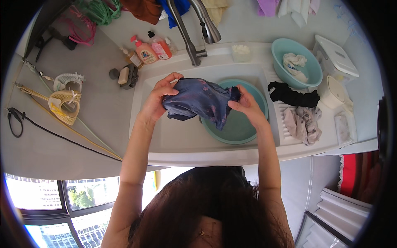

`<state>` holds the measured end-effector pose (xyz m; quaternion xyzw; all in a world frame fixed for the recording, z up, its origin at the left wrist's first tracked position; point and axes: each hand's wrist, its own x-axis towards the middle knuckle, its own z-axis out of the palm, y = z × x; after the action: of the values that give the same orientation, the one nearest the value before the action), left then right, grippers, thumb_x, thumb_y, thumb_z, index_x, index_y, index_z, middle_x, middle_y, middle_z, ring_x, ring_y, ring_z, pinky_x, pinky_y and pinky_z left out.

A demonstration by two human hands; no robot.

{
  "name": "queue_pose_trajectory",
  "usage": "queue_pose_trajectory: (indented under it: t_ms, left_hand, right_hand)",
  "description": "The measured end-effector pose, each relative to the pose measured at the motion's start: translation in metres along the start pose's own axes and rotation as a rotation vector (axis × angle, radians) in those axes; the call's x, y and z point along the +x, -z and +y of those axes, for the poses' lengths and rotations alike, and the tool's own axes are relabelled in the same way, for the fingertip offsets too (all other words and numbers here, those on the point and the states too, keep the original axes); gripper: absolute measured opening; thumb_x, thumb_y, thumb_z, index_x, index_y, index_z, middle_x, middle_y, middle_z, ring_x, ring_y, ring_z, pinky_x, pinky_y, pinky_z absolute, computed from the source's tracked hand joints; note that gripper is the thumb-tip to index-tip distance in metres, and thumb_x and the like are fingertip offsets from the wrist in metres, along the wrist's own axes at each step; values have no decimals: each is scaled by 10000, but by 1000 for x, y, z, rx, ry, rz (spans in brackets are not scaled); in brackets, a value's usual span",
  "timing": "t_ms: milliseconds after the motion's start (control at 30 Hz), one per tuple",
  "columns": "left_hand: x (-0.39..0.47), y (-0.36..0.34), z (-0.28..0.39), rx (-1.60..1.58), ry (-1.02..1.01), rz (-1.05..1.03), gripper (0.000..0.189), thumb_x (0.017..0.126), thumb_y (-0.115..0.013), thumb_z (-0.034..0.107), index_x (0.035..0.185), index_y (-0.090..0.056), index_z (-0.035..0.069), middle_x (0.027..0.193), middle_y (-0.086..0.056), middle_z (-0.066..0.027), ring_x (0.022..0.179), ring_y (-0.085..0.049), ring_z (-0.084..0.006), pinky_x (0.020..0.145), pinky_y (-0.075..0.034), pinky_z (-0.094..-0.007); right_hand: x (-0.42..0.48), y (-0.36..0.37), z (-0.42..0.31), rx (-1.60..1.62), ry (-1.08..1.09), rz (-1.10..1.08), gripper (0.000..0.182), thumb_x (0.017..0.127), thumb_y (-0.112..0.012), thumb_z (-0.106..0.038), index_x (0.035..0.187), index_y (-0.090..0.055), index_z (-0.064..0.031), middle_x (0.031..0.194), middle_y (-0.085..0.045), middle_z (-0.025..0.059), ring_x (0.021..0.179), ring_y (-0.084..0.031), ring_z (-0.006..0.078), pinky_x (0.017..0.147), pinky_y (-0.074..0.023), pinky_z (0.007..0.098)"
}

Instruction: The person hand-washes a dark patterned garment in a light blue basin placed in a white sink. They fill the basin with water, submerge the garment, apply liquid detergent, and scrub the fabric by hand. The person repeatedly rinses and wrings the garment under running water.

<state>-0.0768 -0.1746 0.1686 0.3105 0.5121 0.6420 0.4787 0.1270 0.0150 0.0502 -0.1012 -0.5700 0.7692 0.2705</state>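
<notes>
A dark blue cloth garment [198, 99] with small pink flower prints is stretched between my two hands above the white sink [176, 136]. My left hand [162, 96] grips its left end, thumb on top. On the other side, my right hand [246, 105] pinches the darker edge at the right. Beneath the right part of the cloth stands a round teal basin [235, 131] inside the sink, partly covered by the garment and my right hand. It looks to hold water, though I cannot tell how much.
A metal faucet [189, 40] rises behind the sink. Pump bottles [147, 52] and a soap bar in a dark holder [125, 76] stand at the back left. On the right drainboard are a second teal basin [279, 63] with white cloth, a black cloth [293, 94] and greyish cloths [302, 122].
</notes>
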Motion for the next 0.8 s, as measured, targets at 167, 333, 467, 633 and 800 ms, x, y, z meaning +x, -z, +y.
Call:
queue_pose_trajectory:
  t_ms: [167,333,467,633,800]
  left_hand:
    - [-4,12,13,164,7,60,175,850,-673,120,966,-547,85,1003,-622,-29,821,-563,-71,778,-414,-221]
    - [-8,32,8,373,-139,133,120,884,-652,179,872,-541,136,847,-594,45,721,-466,-26,747,-296,-164]
    - [-12,45,-7,323,-101,131,95,871,-623,144,901,-534,138,918,-610,19,764,-493,-36,726,-324,-177]
    - [-14,25,-7,64,-46,89,166,866,-592,78,1028,-556,92,1068,-642,-41,873,-553,-76,775,-397,-197]
    - [-10,2,8,122,-90,80,345,857,-634,64,1200,-601,49,1058,-642,-44,908,-576,-83,804,-440,-214]
  right_hand:
    - [15,-14,-12,-7,-57,-86,233,905,-677,-195,1062,-613,-36,935,-626,-19,881,-546,75,836,-416,232]
    - [26,-22,-18,-297,283,228,120,930,-621,-157,992,-661,-62,843,-593,-4,810,-539,101,765,-415,230]
    - [28,-42,-45,-653,382,403,107,920,-608,-134,962,-693,-85,756,-553,18,695,-533,125,684,-434,242]
    - [31,-50,-44,-541,381,438,167,975,-537,-159,996,-685,-86,713,-606,30,574,-554,116,597,-469,255]
    - [32,-36,-40,-197,193,308,264,1027,-435,-209,1053,-659,-71,700,-613,29,605,-561,99,583,-449,225]
